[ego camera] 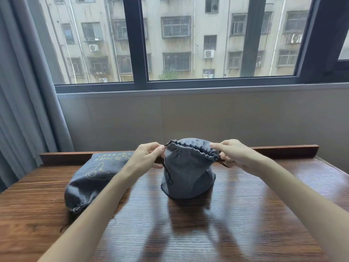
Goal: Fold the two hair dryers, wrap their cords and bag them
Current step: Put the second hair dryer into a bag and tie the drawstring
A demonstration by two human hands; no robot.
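Where fingers (pixel 162 148) pinch: bag (pixel 187 174) between.

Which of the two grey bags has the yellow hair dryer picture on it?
The grey drawstring bag lying on its side at the left of the wooden table shows it. The upright bag both hands grip shows no print.

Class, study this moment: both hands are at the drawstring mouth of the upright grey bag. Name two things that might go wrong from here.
1. The left hand and right hand pinch opposite sides of the upright bag; an uneven pull might tip it over.
2. The second bag lies close beside the left forearm, so a sideways sweep may push it along the table.
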